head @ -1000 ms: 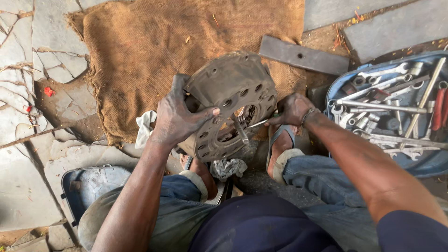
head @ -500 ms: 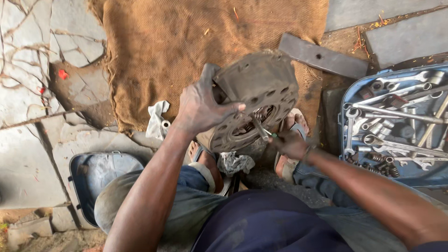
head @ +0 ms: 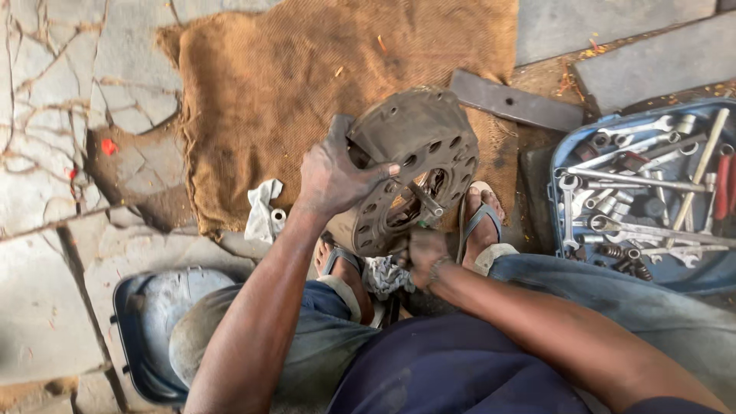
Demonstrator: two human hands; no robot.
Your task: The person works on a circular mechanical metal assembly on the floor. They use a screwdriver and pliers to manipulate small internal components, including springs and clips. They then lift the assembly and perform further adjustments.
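Lowered since before, right hand (head: pixel 426 255) blurs, fingers' state unclear; left hand (head: pixel 333 175) fingers grip the round clutch plate (head: pixel 414 165).

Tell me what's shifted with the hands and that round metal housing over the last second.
The right hand has dropped from the housing's right edge to below its lower rim, close to the body; whether it holds the tool there I cannot tell. The round metal housing is tilted up more steeply. The left hand still grips its upper left edge, and the blue tray of wrenches lies as before on the right.
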